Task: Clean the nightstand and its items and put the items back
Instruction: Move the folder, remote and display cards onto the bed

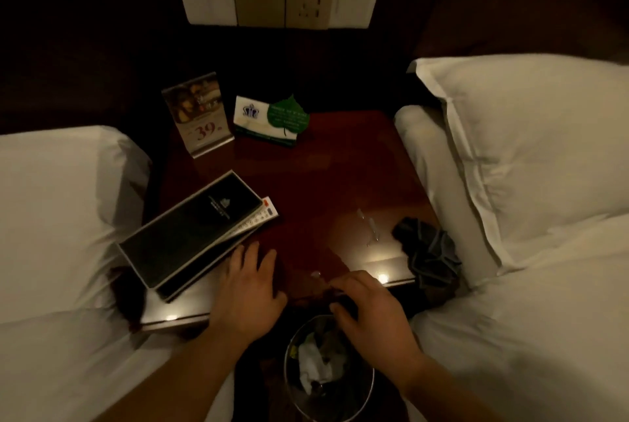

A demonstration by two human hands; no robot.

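1. Nightstand (323, 176): dark red wood, set between two beds. We count its items as not yet taken off, so we judge the cleaning to be at an early stage.
2. Left hand (250, 292): palm down on the front edge with the fingers straight and slightly spread, holding nothing. It lies just beside the black folder (190, 231), probably to steady us.
3. Right hand (367, 312): at the front edge, directly above the waste bin (289, 363). The fingers are curled inward. We cannot tell whether they pinch a scrap or only rake towards the edge.
4. Waste bin: stands on the floor under the front edge and already holds crumpled paper. We take this spot as chosen so that litter drops straight in.
5. Clear scrap (316, 274): lies just beyond the right fingertips and looks like the next piece to go.
6. Clear wrappers (369, 227): lie further back on the bare wood, not yet gathered.
7. Dark cloth (425, 251): bunched at the right front corner against the bedding, seemingly kept ready for wiping.
8. Remote (262, 217): tucked partly beneath the folder, which overhangs the left edge.
9. Sign stand (200, 115) and leaf card (272, 122): both upright at the back.
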